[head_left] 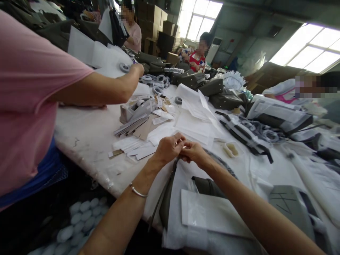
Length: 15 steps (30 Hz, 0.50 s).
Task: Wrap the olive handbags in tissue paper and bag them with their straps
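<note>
My left hand and my right hand meet over the table, fingertips pinched together and touching. Whatever lies between them is too small and too hidden to name. Just below my hands is a dark olive bag, partly wrapped in white tissue paper. A flat white packet in clear plastic lies on it, under my right forearm. A thin dark strap runs down the bag's left side from near my fingers.
Grey-brown card strips and white paper strips lie beyond my left hand. Further right are a small tub and wrapped straps. A co-worker in pink reaches in from the left; others stand behind piled bags.
</note>
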Available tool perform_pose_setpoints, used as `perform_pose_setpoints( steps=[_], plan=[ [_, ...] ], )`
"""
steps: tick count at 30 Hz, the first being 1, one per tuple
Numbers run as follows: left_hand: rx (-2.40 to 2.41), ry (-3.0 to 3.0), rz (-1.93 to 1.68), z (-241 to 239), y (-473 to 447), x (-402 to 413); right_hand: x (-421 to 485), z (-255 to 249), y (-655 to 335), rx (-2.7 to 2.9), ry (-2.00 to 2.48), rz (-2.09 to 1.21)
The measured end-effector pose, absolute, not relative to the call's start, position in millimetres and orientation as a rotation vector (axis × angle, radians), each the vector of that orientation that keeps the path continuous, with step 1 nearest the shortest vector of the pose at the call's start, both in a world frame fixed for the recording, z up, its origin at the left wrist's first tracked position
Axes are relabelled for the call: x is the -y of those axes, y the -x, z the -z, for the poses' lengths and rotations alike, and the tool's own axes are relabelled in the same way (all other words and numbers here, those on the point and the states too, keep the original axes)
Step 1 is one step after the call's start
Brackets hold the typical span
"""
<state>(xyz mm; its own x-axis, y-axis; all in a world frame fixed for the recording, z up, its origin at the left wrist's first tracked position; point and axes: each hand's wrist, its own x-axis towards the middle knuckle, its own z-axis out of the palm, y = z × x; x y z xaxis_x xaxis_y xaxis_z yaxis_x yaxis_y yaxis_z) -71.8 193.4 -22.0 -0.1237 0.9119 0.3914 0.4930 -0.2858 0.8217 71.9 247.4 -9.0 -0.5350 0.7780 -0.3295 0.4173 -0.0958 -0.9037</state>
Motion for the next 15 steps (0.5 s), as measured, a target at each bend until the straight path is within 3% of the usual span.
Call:
perform_pose_setpoints(
  steps=[4,10,15],
  plan=[
    [-1.452,-1.979,-1.271,21.4,70.2,-189.1,-246.7,15.0,-78.4,1.791,1.323,-1.689],
    [-1.518,-1.950,-1.332,19.7,68.7,-187.7,-246.1,15.2,-77.8,2.091,1.103,-1.730],
    [-1.504,-1.795,-1.311,19.8,68.2,-189.7,-246.3,15.8,-74.4,1.759,1.269,-1.748]
  ],
)
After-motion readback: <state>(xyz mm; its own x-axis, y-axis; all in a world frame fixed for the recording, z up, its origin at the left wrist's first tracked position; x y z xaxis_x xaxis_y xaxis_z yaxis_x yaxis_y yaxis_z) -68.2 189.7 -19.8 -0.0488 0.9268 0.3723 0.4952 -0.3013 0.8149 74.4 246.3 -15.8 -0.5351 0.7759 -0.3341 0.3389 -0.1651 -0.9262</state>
